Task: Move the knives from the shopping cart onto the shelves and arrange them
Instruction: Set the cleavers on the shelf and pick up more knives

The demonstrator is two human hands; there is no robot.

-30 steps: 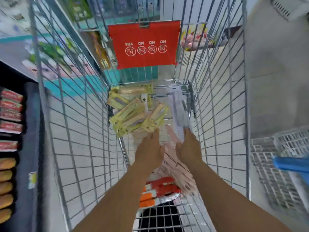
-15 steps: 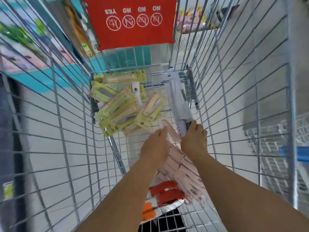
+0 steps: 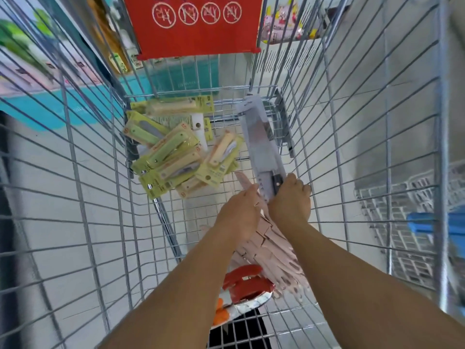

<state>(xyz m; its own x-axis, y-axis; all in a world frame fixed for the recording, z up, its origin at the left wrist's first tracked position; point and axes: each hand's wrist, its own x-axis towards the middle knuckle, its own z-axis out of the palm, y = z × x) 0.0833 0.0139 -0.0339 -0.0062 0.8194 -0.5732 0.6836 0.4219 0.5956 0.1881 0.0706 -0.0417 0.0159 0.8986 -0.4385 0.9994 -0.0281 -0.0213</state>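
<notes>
Both arms reach down into the wire shopping cart [image 3: 83, 187]. My right hand [image 3: 289, 200] grips the dark handle end of a long knife in a grey card sleeve [image 3: 260, 137] that leans toward the cart's far right corner. My left hand [image 3: 239, 215] lies beside it, fingers straight, touching the stack of pink packaged knives [image 3: 274, 250] under both hands. A heap of yellow-green carded knives [image 3: 173, 157] fills the far left of the cart floor. Red and orange handled knives in a pack [image 3: 245, 285] lie near me.
A red warning sign [image 3: 196, 23] hangs on the cart's far wall. A white plastic basket with a blue handle [image 3: 412, 222] stands outside on the right. Teal shelving and product posters run along the left. The floor is pale tile.
The view has dipped further into the cart. My right hand has moved forward and closed on the grey knife's handle; my left hand has come up beside it.
</notes>
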